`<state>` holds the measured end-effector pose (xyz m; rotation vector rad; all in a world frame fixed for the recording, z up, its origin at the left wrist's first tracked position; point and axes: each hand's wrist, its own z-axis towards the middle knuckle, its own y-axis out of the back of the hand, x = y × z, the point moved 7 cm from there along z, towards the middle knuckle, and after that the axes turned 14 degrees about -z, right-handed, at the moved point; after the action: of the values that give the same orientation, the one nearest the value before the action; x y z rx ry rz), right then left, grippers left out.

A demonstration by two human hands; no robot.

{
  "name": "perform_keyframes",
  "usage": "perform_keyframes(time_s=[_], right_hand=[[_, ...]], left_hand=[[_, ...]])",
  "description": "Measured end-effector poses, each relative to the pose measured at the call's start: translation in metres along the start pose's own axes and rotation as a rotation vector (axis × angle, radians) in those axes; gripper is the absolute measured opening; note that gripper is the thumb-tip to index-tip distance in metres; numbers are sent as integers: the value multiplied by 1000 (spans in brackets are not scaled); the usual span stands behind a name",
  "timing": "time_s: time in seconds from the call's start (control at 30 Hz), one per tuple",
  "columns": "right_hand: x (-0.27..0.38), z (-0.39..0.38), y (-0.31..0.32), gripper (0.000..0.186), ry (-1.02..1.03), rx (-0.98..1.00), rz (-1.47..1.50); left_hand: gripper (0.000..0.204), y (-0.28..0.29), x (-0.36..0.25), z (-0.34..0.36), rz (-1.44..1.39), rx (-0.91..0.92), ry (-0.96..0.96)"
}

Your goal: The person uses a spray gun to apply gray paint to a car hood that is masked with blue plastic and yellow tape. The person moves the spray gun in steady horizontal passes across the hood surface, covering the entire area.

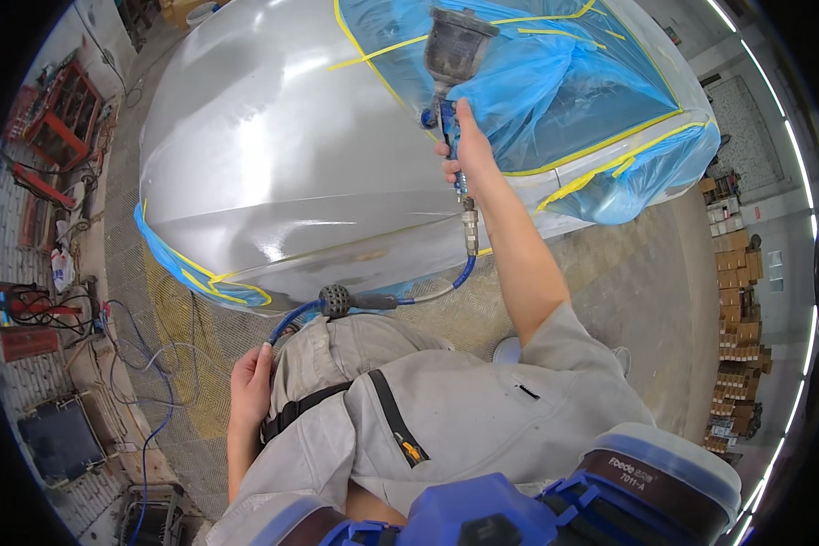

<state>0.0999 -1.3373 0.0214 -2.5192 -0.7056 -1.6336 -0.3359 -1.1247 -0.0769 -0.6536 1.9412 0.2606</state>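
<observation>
The right hand is stretched out over the silver car panel, fingers wrapped tight around the grip of a spray gun whose cup stands upright above the fist. A blue air hose trails from the gun's base back to the left hand, which grips it loosely by the hip. Blue masking film edged with yellow tape covers the glass beyond.

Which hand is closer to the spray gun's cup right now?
Right. The right hand grips the spray gun just below its cup. The left hand is far below at the hip, holding the blue hose.
</observation>
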Motion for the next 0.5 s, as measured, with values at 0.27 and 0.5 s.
perform_keyframes(time_s=[0.27, 0.5], right_hand=[[-21, -20, 44, 64, 99, -140, -69], [-54, -43, 29, 63, 73, -154, 6]], left_hand=[[39, -21, 6, -2, -2, 29, 19], [40, -16, 9, -1, 31, 26, 46]])
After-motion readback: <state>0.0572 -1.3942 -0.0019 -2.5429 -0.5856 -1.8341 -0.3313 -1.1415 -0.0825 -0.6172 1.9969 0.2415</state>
